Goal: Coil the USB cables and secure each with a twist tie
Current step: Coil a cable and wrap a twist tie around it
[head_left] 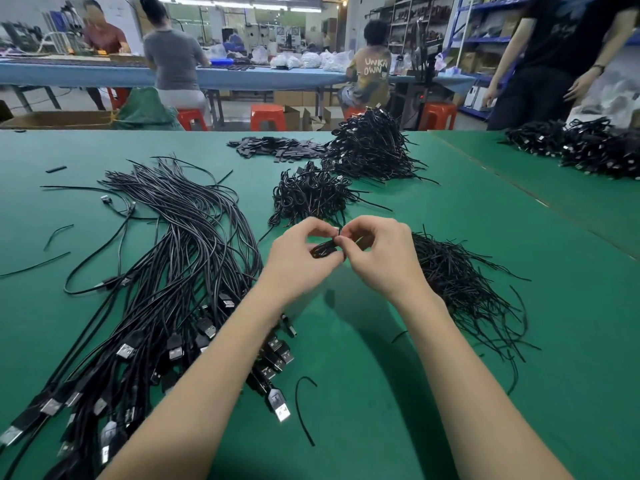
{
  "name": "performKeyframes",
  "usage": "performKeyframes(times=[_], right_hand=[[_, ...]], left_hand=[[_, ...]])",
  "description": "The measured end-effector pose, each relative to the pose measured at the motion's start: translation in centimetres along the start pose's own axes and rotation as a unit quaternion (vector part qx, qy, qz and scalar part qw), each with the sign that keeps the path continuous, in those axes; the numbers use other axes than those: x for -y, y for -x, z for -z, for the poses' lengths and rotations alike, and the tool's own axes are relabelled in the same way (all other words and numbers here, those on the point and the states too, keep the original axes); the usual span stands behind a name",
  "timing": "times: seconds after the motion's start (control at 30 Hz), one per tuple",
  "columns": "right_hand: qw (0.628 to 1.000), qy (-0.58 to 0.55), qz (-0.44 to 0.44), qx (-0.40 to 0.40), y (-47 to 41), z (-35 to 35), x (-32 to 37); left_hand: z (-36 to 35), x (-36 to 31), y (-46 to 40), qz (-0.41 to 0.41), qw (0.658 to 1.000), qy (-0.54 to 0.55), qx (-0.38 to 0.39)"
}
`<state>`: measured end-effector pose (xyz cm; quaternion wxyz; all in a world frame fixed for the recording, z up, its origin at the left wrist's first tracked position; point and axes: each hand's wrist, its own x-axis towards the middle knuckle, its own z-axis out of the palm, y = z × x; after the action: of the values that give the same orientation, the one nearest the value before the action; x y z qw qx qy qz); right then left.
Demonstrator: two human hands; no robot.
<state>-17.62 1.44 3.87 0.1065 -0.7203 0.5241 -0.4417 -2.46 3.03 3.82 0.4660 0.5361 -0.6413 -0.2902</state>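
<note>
Both hands are up over the middle of the table, working one coil between them. Left hand has its fingers curled round a small black coil, and the right hand is pinching the tie that sticks up where the two thumbs meet. Looks to me like the twisting step on this one, so the coiling part is done for this cable and it just needs the tie snugged down.

Just past the hands, toward the far edge, sits a small pile of finished coils, and behind that near the far edge a much bigger heap. More bundles are over on the far right corner. So a good chunk seems done already.

What's left is a lot though. Left of the hands, running down to the near left corner, there's a fat spread of loose cables, uncoiled, USB plugs fanned out along the near side. Right of the hands is the pile of spare ties, plenty of them. One stray tie lies between the forearms near the near edge.

My guess is somewhere past halfway, hard to say exactly since I can't count either pile.
</note>
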Motion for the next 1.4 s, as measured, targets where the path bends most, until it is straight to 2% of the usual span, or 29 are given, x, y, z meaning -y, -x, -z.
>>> performKeyframes(times=[0.03,0.07,0.1,0.13,0.23,0.3,0.33,0.37,0.4,0.43,0.47,0.5,0.53,0.57,0.6,0.67,0.7,0.73,0.77,0.87,1.07,1.13,1.2,1.23,1.27,1.3,1.33,1.37,1.4], right_hand=[[1.0,-0.003,0.012,-0.003,0.1,0.0,-0.2],[1.0,-0.011,0.029,-0.006,0.0,0.0,-0.2],[0.999,-0.021,0.046,-0.007,0.0,0.0,-0.1],[0.998,-0.033,0.061,-0.006,0.0,0.1,0.1],[0.995,-0.077,0.06,0.001,0.1,-0.3,0.6],[0.988,-0.151,-0.007,0.015,0.0,-0.3,0.9],[0.973,-0.221,-0.057,0.035,-0.1,-0.2,1.0],[0.94,-0.315,-0.118,0.064,-0.1,0.1,1.2],[0.876,-0.43,-0.194,0.104,-0.1,0.4,1.4],[0.771,-0.551,-0.281,0.154,-0.1,0.6,1.7],[0.641,-0.651,-0.355,0.198,0.0,0.9,1.8],[0.539,-0.707,-0.403,0.217,0.1,0.9,1.8],[0.498,-0.723,-0.423,0.226,0.1,0.8,2.0],[0.525,-0.704,-0.418,0.23,0.0,0.8,2.2],[0.621,-0.644,-0.388,0.221,0.0,0.8,2.4],[0.861,-0.425,-0.243,0.138,-0.2,0.8,2.6],[0.937,-0.305,-0.146,0.087,-0.2,0.8,2.5],[0.977,-0.201,-0.051,0.054,-0.2,0.8,2.3],[0.992,-0.12,0.027,0.038,-0.2,0.9,2.0],[0.992,0.002,0.127,0.001,-0.1,1.2,1.5],[0.989,0.008,0.148,-0.025,0.1,1.1,1.7],[0.992,-0.011,0.121,-0.028,0.3,0.4,2.3],[0.989,-0.15,-0.01,-0.005,0.2,-0.5,3.0],[0.954,-0.272,-0.123,0.034,-0.1,-0.5,3.4],[0.87,-0.414,-0.248,0.097,-0.3,-0.2,3.8],[0.758,-0.53,-0.348,0.154,-0.3,0.3,4.1],[0.683,-0.587,-0.395,0.18,-0.4,0.6,4.0],[0.671,-0.598,-0.395,0.191,-0.4,0.8,3.7],[0.718,-0.566,-0.356,0.192,-0.3,0.8,3.3]], left_hand=[[0.4,-0.1,-0.3,0.082,0.989,0.115,0.037],[0.8,-0.3,-0.6,0.156,0.955,0.243,0.069],[1.3,-0.3,-0.7,0.204,0.916,0.336,0.085],[1.6,-0.3,-0.8,0.228,0.89,0.384,0.09],[2.0,-0.1,-0.8,0.242,0.858,0.444,0.09],[1.9,-0.1,-0.7,0.213,0.86,0.458,0.079],[1.9,-0.1,-0.6,0.184,0.867,0.457,0.073],[1.9,-0.2,-0.6,0.148,0.875,0.455,0.067],[1.9,-0.2,-0.6,0.107,0.886,0.446,0.063],[2.0,-0.3,-0.6,0.065,0.9,0.427,0.062],[2.1,-0.4,-0.5,0.027,0.915,0.397,0.062],[2.3,-0.4,-0.4,0.0,0.927,0.369,0.064],[2.6,-0.4,-0.5,-0.009,0.934,0.351,0.064],[2.7,-0.4,-0.5,0.0,0.935,0.348,0.062],[2.9,-0.3,-0.5,0.025,0.933,0.355,0.055],[2.9,-0.2,-0.7,0.087,0.921,0.378,0.035],[2.9,-0.2,-0.7,0.113,0.914,0.388,0.028],[2.8,-0.2,-0.8,0.131,0.908,0.396,0.028],[2.8,-0.1,-0.8,0.142,0.903,0.404,0.033],[2.8,-0.1,-0.8,0.162,0.892,0.419,0.057],[2.5,0.2,-0.7,0.162,0.88,0.439,0.08],[2.3,0.2,-0.6,0.151,0.883,0.437,0.078],[2.2,0.2,-0.6,0.128,0.892,0.428,0.061],[2.3,0.2,-0.6,0.113,0.898,0.422,0.053],[2.4,0.1,-0.5,0.1,0.903,0.414,0.049],[2.5,0.0,-0.5,0.091,0.908,0.406,0.051],[2.6,-0.2,-0.5,0.086,0.911,0.4,0.055],[2.5,-0.3,-0.5,0.088,0.912,0.396,0.057],[2.5,-0.3,-0.6,0.096,0.911,0.397,0.056]])
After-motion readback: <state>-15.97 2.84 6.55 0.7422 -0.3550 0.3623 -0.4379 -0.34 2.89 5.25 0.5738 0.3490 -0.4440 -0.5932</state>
